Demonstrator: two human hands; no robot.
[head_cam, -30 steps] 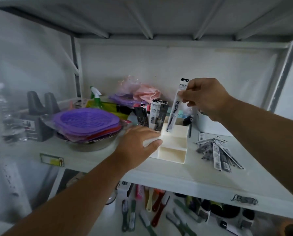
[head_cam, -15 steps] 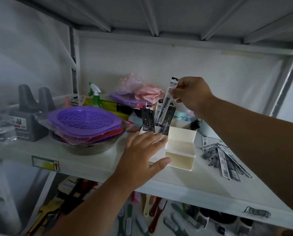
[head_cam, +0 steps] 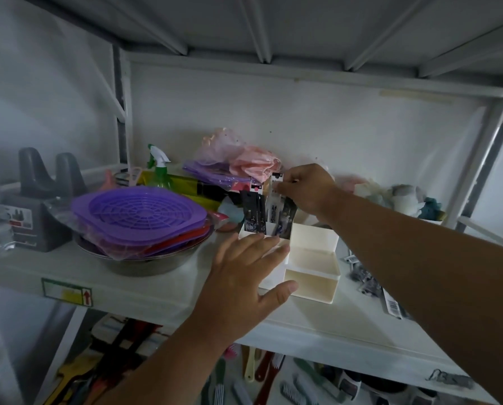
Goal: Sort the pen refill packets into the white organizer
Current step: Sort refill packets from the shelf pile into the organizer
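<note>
Refill packet now lower, into organizer.

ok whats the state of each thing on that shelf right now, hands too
left hand: fingers straight, resting on the white organizer's left side
right hand: pinching a refill packet at its top
refill packet: upright, lower end in a rear slot
white organizer: standing on the shelf, two front compartments empty
dark packets: upright in the rear left slot
loose packets: lying on the shelf, unsorted
</note>
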